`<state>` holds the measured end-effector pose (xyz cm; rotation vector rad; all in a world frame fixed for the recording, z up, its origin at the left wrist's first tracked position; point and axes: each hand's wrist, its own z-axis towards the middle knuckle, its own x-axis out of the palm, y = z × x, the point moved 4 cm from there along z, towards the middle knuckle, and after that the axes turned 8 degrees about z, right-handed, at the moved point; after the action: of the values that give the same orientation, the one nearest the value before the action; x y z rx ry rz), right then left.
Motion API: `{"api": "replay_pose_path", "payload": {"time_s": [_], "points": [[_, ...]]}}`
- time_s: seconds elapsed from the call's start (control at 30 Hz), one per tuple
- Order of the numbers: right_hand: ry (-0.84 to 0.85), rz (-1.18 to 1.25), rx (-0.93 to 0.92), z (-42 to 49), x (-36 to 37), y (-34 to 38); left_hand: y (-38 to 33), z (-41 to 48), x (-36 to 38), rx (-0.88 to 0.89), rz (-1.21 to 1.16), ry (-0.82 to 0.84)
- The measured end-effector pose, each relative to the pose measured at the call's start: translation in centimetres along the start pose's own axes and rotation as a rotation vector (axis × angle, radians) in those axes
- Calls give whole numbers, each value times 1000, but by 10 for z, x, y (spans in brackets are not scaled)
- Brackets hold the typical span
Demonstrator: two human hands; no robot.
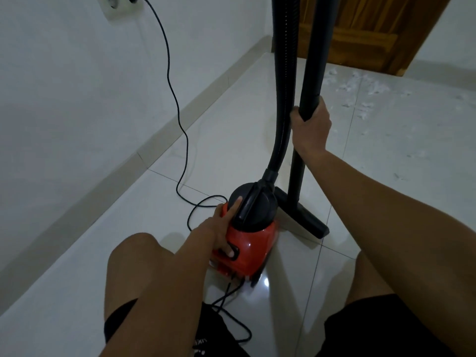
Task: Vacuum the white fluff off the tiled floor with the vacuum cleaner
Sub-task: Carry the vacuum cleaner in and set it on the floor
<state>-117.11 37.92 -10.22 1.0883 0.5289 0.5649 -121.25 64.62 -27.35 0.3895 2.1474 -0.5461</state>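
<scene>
A white plastic wall socket (116, 6) sits high on the white painted wall (77, 73), with beige skirting (77, 217) below. A brown wooden door (365, 29) stands beyond.

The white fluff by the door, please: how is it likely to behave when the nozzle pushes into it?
The white fluff lies in thin scattered wisps, so it is probably very light and may drift ahead of the floor nozzle. The glossy tiled floor likely lets it slide.

small red vacuum (248, 234) with black lid stands on the glossy white tiled floor (386, 181); hose (283, 99) rises from its top, wand (313, 81) upright, floor head (306, 217) flat just beside it. white fluff (360, 86) lies scattered well apart, far right.
</scene>
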Motion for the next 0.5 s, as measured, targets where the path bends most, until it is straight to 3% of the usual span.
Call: {"api": "replay_pose_path", "payload": {"time_s": [0.33,0.5], "points": [[-18,4,-8,0,4,-2,5,-8,-3,20,85,-186],[-1,37,-6,-1,-3,7,2,-11,-3,12,88,-166]]}}
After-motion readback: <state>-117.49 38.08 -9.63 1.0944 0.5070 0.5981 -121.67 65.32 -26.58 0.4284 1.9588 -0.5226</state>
